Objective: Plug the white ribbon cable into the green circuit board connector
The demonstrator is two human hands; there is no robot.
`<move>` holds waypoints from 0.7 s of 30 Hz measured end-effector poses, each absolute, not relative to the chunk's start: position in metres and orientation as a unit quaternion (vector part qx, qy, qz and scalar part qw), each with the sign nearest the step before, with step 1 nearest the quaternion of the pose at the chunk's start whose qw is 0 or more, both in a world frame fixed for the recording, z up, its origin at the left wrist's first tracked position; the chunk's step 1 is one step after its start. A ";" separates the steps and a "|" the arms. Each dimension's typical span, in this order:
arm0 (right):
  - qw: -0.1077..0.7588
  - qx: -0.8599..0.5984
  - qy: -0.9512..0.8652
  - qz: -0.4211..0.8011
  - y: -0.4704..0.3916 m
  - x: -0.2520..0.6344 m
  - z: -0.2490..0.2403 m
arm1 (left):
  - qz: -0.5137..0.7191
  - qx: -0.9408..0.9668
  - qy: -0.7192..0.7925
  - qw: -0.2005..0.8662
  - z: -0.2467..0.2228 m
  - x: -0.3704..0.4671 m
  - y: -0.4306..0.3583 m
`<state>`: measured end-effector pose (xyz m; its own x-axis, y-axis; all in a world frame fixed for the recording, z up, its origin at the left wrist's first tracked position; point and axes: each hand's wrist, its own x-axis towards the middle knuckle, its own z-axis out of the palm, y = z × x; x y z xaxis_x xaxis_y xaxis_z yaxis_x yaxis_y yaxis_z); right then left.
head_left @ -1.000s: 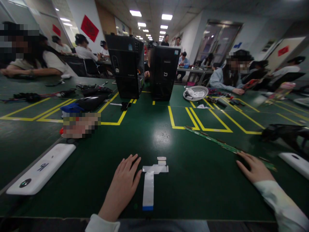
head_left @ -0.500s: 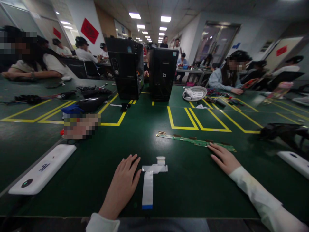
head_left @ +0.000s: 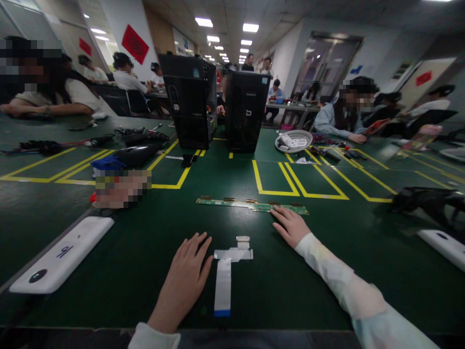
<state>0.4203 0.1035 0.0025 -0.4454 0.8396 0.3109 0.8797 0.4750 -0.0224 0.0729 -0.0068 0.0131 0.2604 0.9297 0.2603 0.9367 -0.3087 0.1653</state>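
A long, narrow green circuit board (head_left: 236,204) with gold-coloured connectors along its far edge lies across the table. My right hand (head_left: 292,227) reaches to its right half, fingertips resting on the near edge, fingers stretched out rather than wrapped round it. My left hand (head_left: 185,278) lies flat and open on the tabletop. Just right of its thumb is a flat white ribbon cable (head_left: 223,283), with a blue-tipped tail pointing towards me and a small connector (head_left: 243,239) at its far end. The cable lies apart from the board.
Two black computer towers (head_left: 189,104) stand at the back. White devices lie at left (head_left: 63,257) and right (head_left: 441,247). Behind the board are yellow tape outlines (head_left: 279,193) and a white basket (head_left: 293,140). Cables and tools (head_left: 140,138) lie back left. Other people sit around.
My right hand has slid the circuit board to the left and turned it nearly level across the table. My left hand and the ribbon cable have stayed put.
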 end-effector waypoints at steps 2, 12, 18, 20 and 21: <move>0.134 -0.510 -0.847 -0.065 0.105 0.405 0.005 | -0.157 -0.794 -0.587 0.016 0.013 0.073 -0.007; 0.113 -0.500 -0.857 -0.044 0.106 0.368 0.007 | -0.159 -0.793 -0.587 0.017 0.013 0.073 -0.008; 0.190 -0.440 -0.878 -0.022 0.118 0.399 0.012 | -0.147 -0.793 -0.592 0.003 0.012 0.071 -0.007; 0.233 -0.435 -0.869 -0.025 0.124 0.415 0.011 | -0.146 -0.794 -0.590 0.005 0.012 0.070 -0.008; 0.250 -0.432 -0.866 -0.025 0.127 0.422 0.010 | -0.145 -0.797 -0.587 0.006 0.013 0.070 -0.008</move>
